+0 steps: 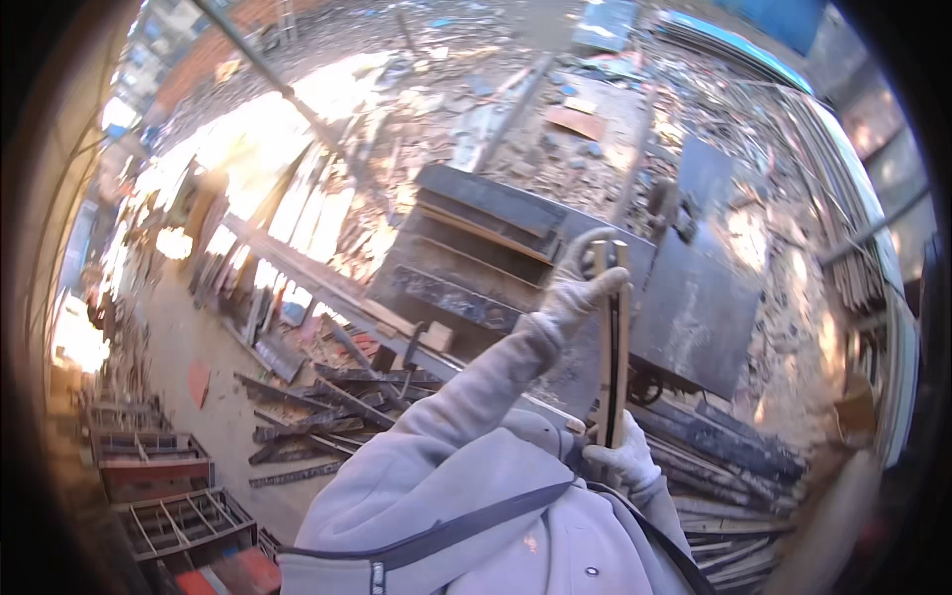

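Observation:
In front of my body I hold a short stack of narrow wooden strips (613,337), pale on the sides with a dark line between them. My left hand (583,288), in a pale work glove, is closed around the far end, thumb and fingers on either side. My right hand (633,458), gloved too, grips the near end close to my waist. Beneath and beyond the strips stands a dark metal worktable (694,312). Several long dark boards (476,258) lie on its left side, near my left forearm.
A heap of dark, narrow wood strips (719,446) lies at the right of my body, and loose strips (307,407) are scattered at the left. Slatted wooden frames (183,521) stand lower left. Wood scraps (466,99) cover the ground beyond the table. A slanting pole (283,84) crosses the upper left.

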Tool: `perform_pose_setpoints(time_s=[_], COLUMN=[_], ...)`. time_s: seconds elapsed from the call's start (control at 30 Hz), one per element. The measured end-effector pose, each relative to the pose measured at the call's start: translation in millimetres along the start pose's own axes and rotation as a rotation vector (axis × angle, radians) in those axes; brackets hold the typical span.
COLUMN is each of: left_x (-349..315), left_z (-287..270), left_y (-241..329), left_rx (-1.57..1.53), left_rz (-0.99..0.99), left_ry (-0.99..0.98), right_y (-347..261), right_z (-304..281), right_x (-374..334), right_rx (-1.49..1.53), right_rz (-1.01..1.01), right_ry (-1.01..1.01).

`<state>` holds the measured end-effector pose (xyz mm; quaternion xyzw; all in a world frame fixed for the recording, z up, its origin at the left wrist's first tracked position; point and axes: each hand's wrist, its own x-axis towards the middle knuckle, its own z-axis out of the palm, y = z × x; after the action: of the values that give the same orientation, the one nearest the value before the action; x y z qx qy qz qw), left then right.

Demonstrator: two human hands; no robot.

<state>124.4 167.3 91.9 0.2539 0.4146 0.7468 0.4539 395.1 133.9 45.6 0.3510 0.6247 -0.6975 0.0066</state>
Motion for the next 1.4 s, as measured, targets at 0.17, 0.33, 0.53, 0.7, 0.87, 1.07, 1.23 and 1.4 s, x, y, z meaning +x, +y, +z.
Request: perform_pose_setpoints(time_s=[0.17,0.33,0.53,0.7,0.87,1.07,1.23,1.4], left_x=[-10.4,-7.8,36.1,58.7,30.1,-0.4,0.2,-6.4], left_z=[42.6,44.4,15.6,4.7,11.4,24.2,34.3,34.3], left_y=[17.3,-3.5,-38.7,-61.8,-82.4,-118.1,-88.0,-88.2], left_rx=[-0.007,0.043,0.071,0.245,-0.045,-0.378,-0.296,-0.529], left_rz=[-0.016,0.055,0.006,-0.129,-0.384,-0.598,-0.467,-0.598], left_ry=[-0.184,-0.233,-0.088,-0.01,-0.207,-0.079,-0.003,-0.154], right_y=[29.3,49.0,23.9,16.5,7.8,13.7,-6.8,-9.9], right_z=[-13.9,0.0,-19.8,-37.1,-45.1,-48.5,-44.8,-29.9], right_x=[-7.6,-20.4,-23.4,-16.4,-28.1,-20.3,-30.0,-8.6], right_rx=[-0.159,0.058,0.143,0.329,0.838,0.472,-0.296,-0.476], right_rz=[-0.121,-0.036,-0.05,0.016,0.017,-0.054,0.139,0.221], right_ry=[0.137,0.166,0.174,0.095,-0.097,0.174,0.702,0.617])
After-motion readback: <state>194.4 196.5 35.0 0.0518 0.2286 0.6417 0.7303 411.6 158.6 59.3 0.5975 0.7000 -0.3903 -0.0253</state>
